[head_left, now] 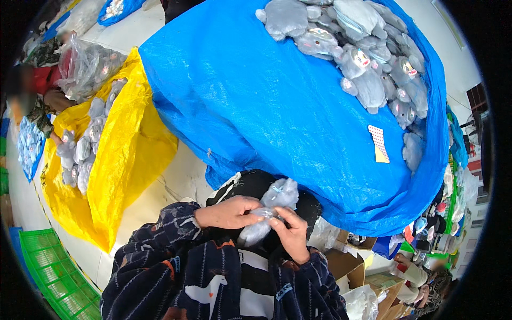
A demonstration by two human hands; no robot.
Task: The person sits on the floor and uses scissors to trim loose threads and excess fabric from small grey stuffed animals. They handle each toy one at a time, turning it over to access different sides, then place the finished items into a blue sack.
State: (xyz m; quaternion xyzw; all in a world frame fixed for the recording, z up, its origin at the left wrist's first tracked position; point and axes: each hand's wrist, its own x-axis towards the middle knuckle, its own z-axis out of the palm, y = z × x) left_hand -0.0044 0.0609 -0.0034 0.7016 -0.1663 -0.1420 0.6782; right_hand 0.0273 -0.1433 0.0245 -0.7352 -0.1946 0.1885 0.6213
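Note:
Above my lap I hold a small grey plush toy (282, 193), its fluffy ends showing above and below my fingers. My left hand (228, 213) is closed on its middle from the left, thumb and fingers pinching the fabric. From the other side my right hand (291, 230) pinches the same middle part, its fingertips close to the left thumb. What the fingertips grip within the fabric is too small to make out. Just beyond my knees spreads a blue tarp (229, 80), bearing a heap of similar grey plush toys (368, 88), some with printed faces, at the far right.
A white sheet with rows of red dots (376, 140) lies on the tarp. To the left is a yellow tarp (130, 154) with more grey toys, and a person (45, 82) beside it. A green crate (50, 272) stands near left; cardboard boxes (346, 264) stand near right.

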